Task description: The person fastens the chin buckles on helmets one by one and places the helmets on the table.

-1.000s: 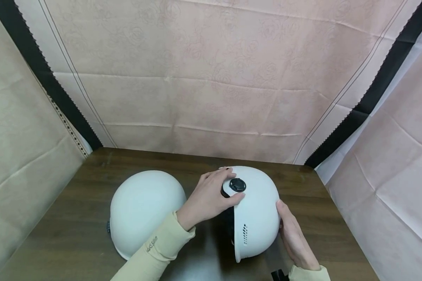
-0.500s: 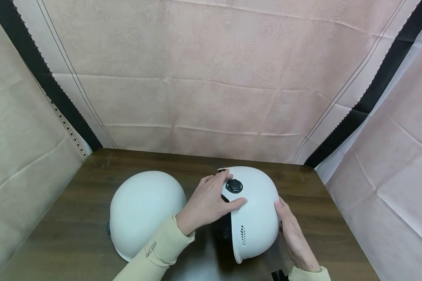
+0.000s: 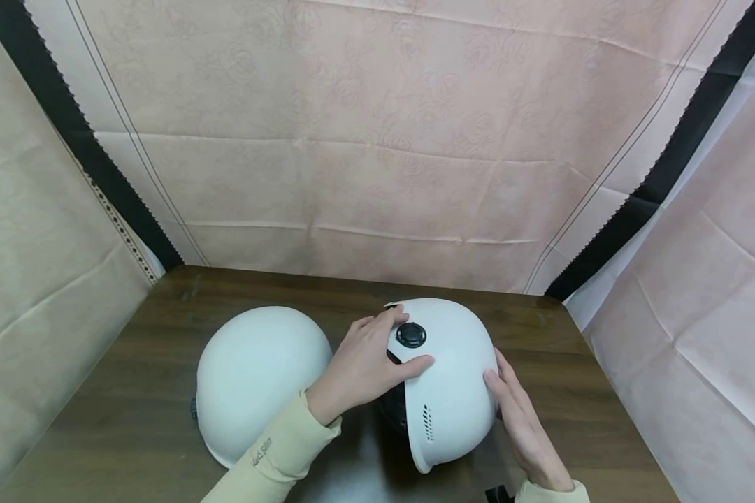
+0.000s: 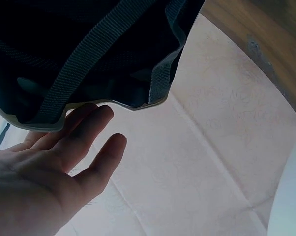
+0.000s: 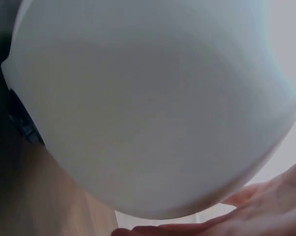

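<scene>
A white helmet (image 3: 453,384) with a black round knob (image 3: 412,335) stands right of centre in the head view. My left hand (image 3: 366,363) grips its left edge, thumb on the shell and fingers near the knob. Seen in the left wrist view, black webbing straps (image 4: 89,59) cross the dark inside, and the fingers (image 4: 96,120) bend against the rim. My right hand (image 3: 528,423) rests on the helmet's right side, its fingers partly hidden behind the shell. The right wrist view has this hand (image 5: 251,214) stretched along the smooth curve.
Another white helmet (image 3: 261,384) sits on the brown wooden table (image 3: 132,433) at the left, beside my left forearm. Pale patterned cloth (image 3: 365,154) hangs behind the table and along both sides. A small black piece (image 3: 498,494) shows at my right cuff.
The right helmet has turned slightly, its knob shifting left and a little nearer. My left hand has moved left with it. The right hand's thumb has slid a little lower on the shell.
</scene>
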### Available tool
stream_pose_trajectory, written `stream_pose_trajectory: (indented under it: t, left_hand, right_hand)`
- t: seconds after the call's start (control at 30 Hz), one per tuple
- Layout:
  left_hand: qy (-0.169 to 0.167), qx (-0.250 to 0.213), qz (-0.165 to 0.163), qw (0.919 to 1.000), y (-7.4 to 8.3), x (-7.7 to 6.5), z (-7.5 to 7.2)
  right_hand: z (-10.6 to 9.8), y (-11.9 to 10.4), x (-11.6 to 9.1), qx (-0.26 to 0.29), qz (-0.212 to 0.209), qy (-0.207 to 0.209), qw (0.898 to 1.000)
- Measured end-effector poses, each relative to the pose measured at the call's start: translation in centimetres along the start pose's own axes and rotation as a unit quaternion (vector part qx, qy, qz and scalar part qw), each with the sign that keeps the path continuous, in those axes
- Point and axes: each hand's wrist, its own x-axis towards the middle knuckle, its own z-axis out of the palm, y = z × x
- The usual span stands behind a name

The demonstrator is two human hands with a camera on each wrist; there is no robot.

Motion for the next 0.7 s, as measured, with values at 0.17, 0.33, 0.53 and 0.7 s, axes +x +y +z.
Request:
stream_pose_trajectory:
  t: [0.17,0.33,0.53,0.7]
  left_hand:
    - [0.008,0.022,0.009,0.9997,-0.08,-0.32,-0.23]
    - [0.013,0.038,0.016,0.9991,-0.09,-0.60,-0.44]
    - [0.009,0.040,0.017,0.9990,-0.13,-0.81,-0.61]
    - [0.012,0.050,0.017,0.9985,-0.25,-1.02,-0.73]
  right_hand:
    - [0.46,-0.17,0.03,0.002,-0.004,0.000,1.000]
    - [0.78,-0.36,0.16,-0.003,-0.003,0.006,1.000]
    - [0.96,-0.41,0.15,-0.004,0.000,0.008,1.000]
    - [1.04,-0.39,0.29,-0.010,0.001,0.010,1.000]
